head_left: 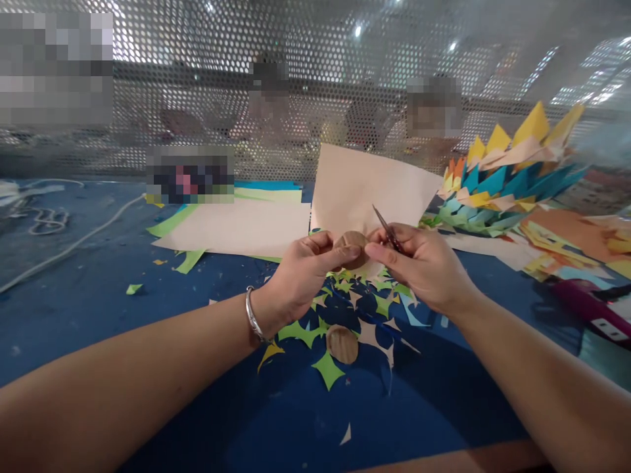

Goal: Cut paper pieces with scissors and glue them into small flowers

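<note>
My left hand (313,266), with a silver bangle at the wrist, pinches a round wood-grained disc (353,240) between thumb and fingers. My right hand (419,259) is closed around small scissors (385,225), their blades pointing up and left. Its thumb and fingertip also meet the disc's right edge. Just behind both hands a large beige paper sheet (372,187) stands tilted up; whether the fingers hold it too, I cannot tell. Below the hands, a second wood-grained disc (342,344) lies among green paper scraps (328,370) and beige offcuts on the blue table (207,401).
Beige and green sheets (236,226) lie behind my left hand. Stacked spiky paper pieces (513,171) and a purple tool (586,305) are at right. A white cable (73,248) runs along the left. Behind a perforated metal screen (325,98), people are dimly visible.
</note>
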Motion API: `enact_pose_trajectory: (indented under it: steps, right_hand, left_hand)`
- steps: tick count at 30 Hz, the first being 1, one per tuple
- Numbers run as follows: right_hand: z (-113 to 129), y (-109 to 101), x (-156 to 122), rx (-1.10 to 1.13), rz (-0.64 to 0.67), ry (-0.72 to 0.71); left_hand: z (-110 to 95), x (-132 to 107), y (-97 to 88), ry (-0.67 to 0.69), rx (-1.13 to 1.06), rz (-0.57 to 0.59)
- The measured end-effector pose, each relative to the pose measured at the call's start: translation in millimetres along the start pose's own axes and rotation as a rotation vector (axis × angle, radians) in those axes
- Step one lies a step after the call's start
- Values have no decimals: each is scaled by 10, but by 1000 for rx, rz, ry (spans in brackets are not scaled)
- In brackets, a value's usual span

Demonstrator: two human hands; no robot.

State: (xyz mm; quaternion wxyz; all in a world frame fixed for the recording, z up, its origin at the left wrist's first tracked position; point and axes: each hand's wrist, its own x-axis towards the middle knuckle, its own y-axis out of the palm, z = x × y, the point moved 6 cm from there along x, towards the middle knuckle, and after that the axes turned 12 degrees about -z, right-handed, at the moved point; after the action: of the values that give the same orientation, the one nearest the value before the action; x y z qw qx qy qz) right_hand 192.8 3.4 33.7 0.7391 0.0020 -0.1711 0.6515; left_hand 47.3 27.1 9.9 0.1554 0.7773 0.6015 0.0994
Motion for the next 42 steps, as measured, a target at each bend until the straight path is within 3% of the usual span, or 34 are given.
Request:
enact_pose_trajectory:
  steps: [11, 17, 25, 33, 42]
  right_hand:
    - [-97, 41, -23, 23, 135, 142]
    - [-132, 48, -40, 26, 176, 227]
    - [-64, 59, -60, 46, 199, 221]
    - [-56, 24, -53, 62, 190, 229]
    - [-80, 37, -54, 32, 194, 269]
  left_hand:
    - [-107, 119, -110, 119, 114, -43]
    - [-95, 104, -88, 126, 118, 8]
    - [-62, 43, -5, 70, 101, 102]
    - [-105, 88, -72, 119, 41, 36]
    - [-97, 60, -35, 99, 46, 71]
